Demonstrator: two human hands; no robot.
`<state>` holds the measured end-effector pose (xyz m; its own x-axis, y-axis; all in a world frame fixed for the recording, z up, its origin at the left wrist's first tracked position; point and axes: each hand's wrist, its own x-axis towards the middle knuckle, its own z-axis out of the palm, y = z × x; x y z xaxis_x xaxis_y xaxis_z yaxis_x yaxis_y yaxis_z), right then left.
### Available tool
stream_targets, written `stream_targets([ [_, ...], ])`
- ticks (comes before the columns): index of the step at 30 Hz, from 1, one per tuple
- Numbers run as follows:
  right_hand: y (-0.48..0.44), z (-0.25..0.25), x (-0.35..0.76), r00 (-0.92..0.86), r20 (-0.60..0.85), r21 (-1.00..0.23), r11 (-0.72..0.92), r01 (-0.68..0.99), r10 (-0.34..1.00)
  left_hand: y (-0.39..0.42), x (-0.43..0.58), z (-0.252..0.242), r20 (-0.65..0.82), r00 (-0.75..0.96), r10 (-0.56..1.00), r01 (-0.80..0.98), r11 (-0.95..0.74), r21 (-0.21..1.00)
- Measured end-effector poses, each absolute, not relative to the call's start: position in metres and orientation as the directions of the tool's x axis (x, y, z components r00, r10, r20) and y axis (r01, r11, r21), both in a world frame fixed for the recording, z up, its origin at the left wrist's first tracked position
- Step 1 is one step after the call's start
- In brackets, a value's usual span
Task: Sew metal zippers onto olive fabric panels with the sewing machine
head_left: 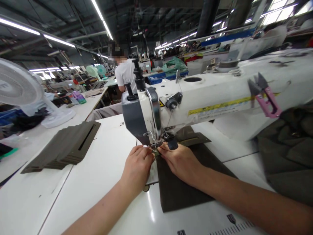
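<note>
A dark olive fabric panel (pixel 181 192) lies on the machine bed, its far edge under the presser foot of a white sewing machine (pixel 220 94). My right hand (pixel 182 161) rests on this panel, fingers pinched at its edge just right of the needle. My left hand (pixel 139 163) is closed on the other side of the needle, fingertips close to the foot; what it grips is hidden by the fingers. Behind my right hand, another olive piece with a slot (pixel 193 140) lies on the bed.
A fanned stack of olive slotted pieces (pixel 66 147) lies on the left of the table. Pink-handled thread snips (pixel 267 98) are on the machine arm. Dark cloth (pixel 288 153) is bunched at right. A white fan (pixel 22 85) stands at left; a person (pixel 126 73) is beyond.
</note>
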<state>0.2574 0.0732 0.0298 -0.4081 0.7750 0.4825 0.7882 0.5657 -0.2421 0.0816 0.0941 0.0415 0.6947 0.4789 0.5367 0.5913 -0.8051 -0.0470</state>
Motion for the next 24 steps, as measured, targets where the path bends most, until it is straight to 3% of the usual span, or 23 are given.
stream_targets([
  [7, 0.075, 0.035, 0.256, -0.418, 0.449, -0.248, 0.56, 0.79, 0.79, 0.095, 0.081, 0.04, 0.554, 0.676, 0.486, 0.584, -0.812, 0.0],
  [17, 0.079, 0.035, 0.259, -0.482, 0.446, -0.14, 0.591, 0.795, 0.754, 0.094, 0.081, 0.047, 0.507, 0.704, 0.498, 0.597, -0.801, -0.043],
  [24, 0.076, 0.04, 0.255, -0.478, 0.396, -0.159, 0.571, 0.805, 0.784, 0.097, 0.08, 0.047, 0.503, 0.711, 0.49, 0.59, -0.806, -0.05],
])
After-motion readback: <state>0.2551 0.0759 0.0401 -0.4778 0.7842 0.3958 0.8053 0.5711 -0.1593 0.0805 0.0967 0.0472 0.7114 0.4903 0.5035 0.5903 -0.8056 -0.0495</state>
